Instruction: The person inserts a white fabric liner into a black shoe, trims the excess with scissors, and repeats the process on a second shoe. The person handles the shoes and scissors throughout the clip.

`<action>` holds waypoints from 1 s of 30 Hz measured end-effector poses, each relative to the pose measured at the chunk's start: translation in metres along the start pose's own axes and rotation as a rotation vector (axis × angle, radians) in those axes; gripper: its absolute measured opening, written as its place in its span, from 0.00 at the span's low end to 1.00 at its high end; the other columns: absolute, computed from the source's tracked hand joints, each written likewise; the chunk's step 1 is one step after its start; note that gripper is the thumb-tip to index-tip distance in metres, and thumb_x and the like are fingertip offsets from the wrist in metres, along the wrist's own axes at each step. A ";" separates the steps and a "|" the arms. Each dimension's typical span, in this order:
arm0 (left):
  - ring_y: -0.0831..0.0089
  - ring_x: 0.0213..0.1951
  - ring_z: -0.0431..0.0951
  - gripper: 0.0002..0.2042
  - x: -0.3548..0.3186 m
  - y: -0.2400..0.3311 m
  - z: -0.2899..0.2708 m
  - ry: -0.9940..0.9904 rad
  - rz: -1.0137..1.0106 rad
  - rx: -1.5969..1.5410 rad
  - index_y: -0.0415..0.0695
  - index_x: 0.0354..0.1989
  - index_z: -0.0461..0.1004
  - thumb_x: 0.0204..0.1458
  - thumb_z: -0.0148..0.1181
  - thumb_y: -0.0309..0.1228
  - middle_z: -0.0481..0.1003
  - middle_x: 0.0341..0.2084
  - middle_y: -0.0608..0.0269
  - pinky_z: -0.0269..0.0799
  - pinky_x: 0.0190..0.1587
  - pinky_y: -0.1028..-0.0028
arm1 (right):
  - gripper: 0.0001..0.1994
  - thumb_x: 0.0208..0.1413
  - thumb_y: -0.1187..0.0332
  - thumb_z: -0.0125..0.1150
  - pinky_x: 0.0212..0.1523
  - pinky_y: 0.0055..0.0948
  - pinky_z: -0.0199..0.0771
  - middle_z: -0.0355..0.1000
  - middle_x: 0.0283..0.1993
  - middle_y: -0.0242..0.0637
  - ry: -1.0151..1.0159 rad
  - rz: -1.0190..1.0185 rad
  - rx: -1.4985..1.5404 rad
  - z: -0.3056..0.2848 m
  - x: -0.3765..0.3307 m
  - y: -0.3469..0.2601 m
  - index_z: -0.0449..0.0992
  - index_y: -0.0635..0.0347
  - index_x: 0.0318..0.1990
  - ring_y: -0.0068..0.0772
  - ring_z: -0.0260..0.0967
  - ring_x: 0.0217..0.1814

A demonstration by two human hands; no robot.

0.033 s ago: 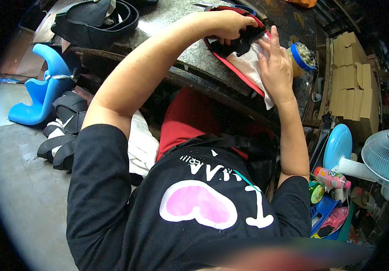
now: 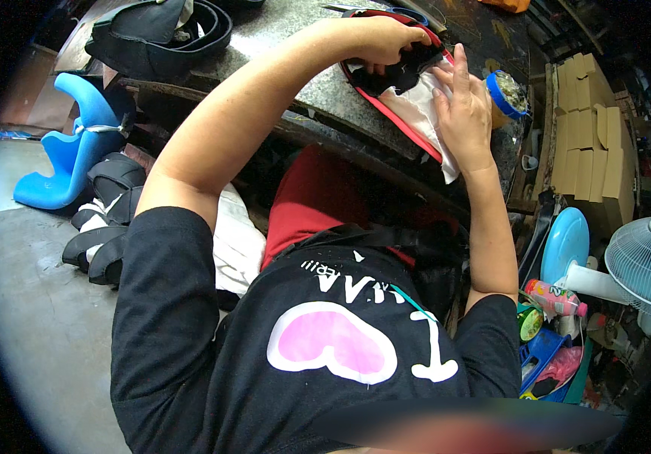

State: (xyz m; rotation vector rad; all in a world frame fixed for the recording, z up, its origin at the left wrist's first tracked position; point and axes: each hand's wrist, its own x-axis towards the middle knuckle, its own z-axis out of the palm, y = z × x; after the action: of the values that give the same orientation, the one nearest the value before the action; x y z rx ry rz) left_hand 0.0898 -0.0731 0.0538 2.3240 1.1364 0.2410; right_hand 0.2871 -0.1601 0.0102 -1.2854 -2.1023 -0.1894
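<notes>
A piece of sewn material with a red edge (image 2: 401,121), a black inner part (image 2: 407,76) and a white lining (image 2: 418,110) lies across the worktable's near edge. It looks like a shoe or bag part; I cannot tell which. My left hand (image 2: 387,39) reaches over from the left, its fingers curled onto the black part. On the right, my right hand (image 2: 463,113) rests against the white lining, index finger stretched out and thumb apart. Part of the piece is hidden under both hands. Just right of my right hand stands a yellowish tub with a blue rim (image 2: 505,98).
Black curved pieces (image 2: 155,38) sit at the table's (image 2: 318,91) left. A blue moulded form (image 2: 76,144) and black padded pieces (image 2: 113,219) are on the left. Cardboard boxes (image 2: 590,136), a white fan (image 2: 638,261) and a pink bottle (image 2: 556,299) stand right.
</notes>
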 end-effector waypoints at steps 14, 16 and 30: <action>0.60 0.43 0.83 0.29 0.036 -0.027 0.005 0.094 0.380 0.319 0.54 0.62 0.69 0.48 0.53 0.19 0.78 0.49 0.54 0.78 0.45 0.64 | 0.44 0.53 0.86 0.44 0.56 0.26 0.71 0.74 0.58 0.46 -0.156 0.389 0.770 0.003 0.001 0.000 0.37 0.47 0.76 0.30 0.72 0.59; 0.59 0.46 0.80 0.20 0.050 -0.030 0.017 0.140 0.324 0.399 0.51 0.52 0.77 0.48 0.58 0.25 0.80 0.43 0.57 0.74 0.49 0.62 | 0.43 0.54 0.80 0.49 0.52 0.32 0.72 0.75 0.57 0.43 -0.184 0.424 0.494 0.002 -0.002 0.000 0.39 0.48 0.76 0.34 0.74 0.53; 0.58 0.38 0.82 0.10 0.065 -0.017 0.039 0.305 0.178 0.518 0.52 0.33 0.82 0.39 0.68 0.35 0.81 0.30 0.60 0.77 0.40 0.60 | 0.24 0.51 0.69 0.56 0.55 0.42 0.69 0.70 0.47 0.43 -0.153 0.187 -0.062 0.007 -0.008 0.001 0.72 0.55 0.59 0.45 0.71 0.52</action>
State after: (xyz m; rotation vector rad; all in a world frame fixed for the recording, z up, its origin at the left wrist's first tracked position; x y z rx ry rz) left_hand 0.1344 -0.0292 0.0070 2.9294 1.2488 0.4193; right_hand 0.2873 -0.1621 -0.0005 -1.5683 -2.1010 -0.0778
